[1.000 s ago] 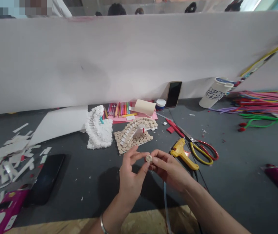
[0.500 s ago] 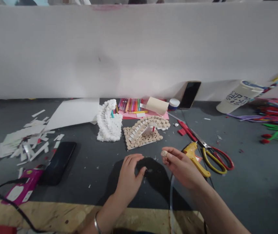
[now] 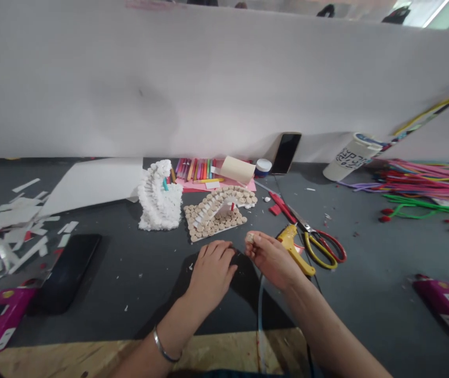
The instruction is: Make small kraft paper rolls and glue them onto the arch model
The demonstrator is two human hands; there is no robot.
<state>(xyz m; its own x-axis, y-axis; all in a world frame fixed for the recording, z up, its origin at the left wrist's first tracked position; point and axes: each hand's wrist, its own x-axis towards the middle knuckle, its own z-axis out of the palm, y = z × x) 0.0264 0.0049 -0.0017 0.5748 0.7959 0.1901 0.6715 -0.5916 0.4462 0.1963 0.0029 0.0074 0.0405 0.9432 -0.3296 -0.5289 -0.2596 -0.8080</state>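
Between the thumb and fingers of my right hand [image 3: 274, 258] is a small round beige disc [image 3: 250, 238], held just above the table. My left hand [image 3: 212, 270] rests low over the dark tabletop with its fingers loosely extended, and nothing shows in it. Beyond both hands stands a small curved staircase model [image 3: 220, 210] whose base and steps are covered with similar beige discs. A white, rough-textured staircase model [image 3: 160, 197] is left of it. The yellow glue gun [image 3: 296, 252] lies right beside my right hand.
Red-and-yellow-handled scissors [image 3: 322, 247] lie beyond the glue gun. Paper strips [image 3: 8, 226] and a black phone [image 3: 67, 273] are on the left. Markers [image 3: 195, 169], a second phone [image 3: 286, 152], a white cup [image 3: 350, 156] and pipe cleaners [image 3: 425, 178] line the back.
The view has swung to the right, so things sit further left and a purple pack shows at right. My left hand's thumb has drawn closer to its fingers. The disc stays in my right hand.
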